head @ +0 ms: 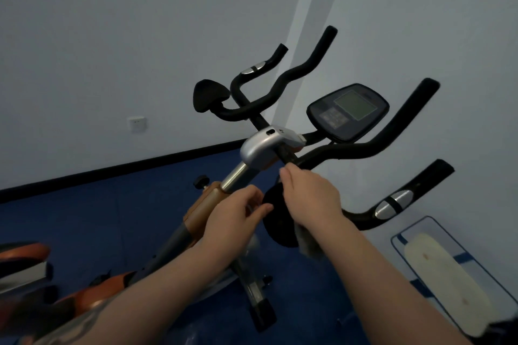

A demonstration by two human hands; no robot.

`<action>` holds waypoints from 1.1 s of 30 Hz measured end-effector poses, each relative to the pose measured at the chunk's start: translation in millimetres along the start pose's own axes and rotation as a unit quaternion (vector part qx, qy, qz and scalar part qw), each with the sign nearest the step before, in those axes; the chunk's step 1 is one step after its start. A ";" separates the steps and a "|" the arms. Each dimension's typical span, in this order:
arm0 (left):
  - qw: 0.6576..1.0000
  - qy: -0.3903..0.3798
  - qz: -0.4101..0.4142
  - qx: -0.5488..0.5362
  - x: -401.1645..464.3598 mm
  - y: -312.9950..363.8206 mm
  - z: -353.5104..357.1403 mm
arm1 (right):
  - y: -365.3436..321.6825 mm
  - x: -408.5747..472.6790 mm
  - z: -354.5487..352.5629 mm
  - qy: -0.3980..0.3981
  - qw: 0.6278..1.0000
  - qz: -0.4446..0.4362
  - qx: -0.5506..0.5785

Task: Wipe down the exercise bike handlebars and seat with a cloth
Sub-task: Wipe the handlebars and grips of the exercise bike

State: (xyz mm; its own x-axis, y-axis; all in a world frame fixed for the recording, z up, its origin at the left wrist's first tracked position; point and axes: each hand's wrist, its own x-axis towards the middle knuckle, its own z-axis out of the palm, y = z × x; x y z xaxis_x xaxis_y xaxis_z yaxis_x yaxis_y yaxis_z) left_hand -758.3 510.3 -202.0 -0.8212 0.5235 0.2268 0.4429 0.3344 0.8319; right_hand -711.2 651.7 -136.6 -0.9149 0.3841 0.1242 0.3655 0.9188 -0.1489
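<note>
The exercise bike's black handlebars [283, 84] curve up in the middle of the view, with a console [349, 110] at the right and a silver clamp [260, 145] at the stem. My right hand [308, 196] grips the bar just below the clamp, and a grey-white cloth [308, 246] hangs out beneath its wrist. A black elbow pad [276, 221] sits under that hand. My left hand [238, 213] is curled beside the pad's left edge, thumb touching it; whether it holds anything is unclear. The seat is not in view.
A second black elbow pad [208, 95] sits at the far left of the bars. The orange bike frame [201, 213] runs down to the blue floor [117, 221]. A flat mop head on a blue-edged tray [445, 277] lies at the right. The white wall [140, 36] is close behind.
</note>
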 end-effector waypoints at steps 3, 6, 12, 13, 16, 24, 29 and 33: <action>0.999 0.016 -0.022 -0.022 -8.3 6.0 6.1 | 4.9 -13.3 4.4 0.034 0.999 0.006 0.022; 0.999 0.024 -0.033 -0.019 -10.8 8.7 6.7 | 18.4 -24.2 5.2 0.008 0.997 0.036 0.067; 0.996 0.026 -0.062 -0.064 -12.1 11.9 10.2 | 10.4 -10.9 0.9 0.029 0.998 0.044 0.019; 0.995 0.028 -0.065 -0.071 -13.5 12.7 10.8 | 12.4 -19.7 4.2 0.046 0.996 0.052 0.056; 0.994 0.024 -0.070 -0.076 -13.7 13.1 9.6 | 19.3 -41.6 6.1 0.032 0.981 0.093 0.169; 0.994 -0.041 -0.040 -0.092 -2.2 5.9 -0.4 | -6.2 -42.0 16.3 0.132 0.982 0.132 -0.019; 0.990 -0.125 0.015 -0.070 15.7 -3.5 -14.0 | -21.8 -62.6 23.0 0.293 0.951 0.092 0.039; 0.980 -0.168 0.058 -0.093 26.5 -7.2 -24.3 | -35.0 -62.7 13.1 0.252 0.948 0.151 0.127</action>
State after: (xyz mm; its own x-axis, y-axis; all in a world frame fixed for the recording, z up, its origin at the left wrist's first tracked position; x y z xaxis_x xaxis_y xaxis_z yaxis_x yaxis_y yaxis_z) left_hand -791.9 502.7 -189.7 -0.5908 0.7883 0.1717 0.4273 0.1252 0.8954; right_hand -668.8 594.2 -152.0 -0.5541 0.6797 0.4806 0.4866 0.7329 -0.4755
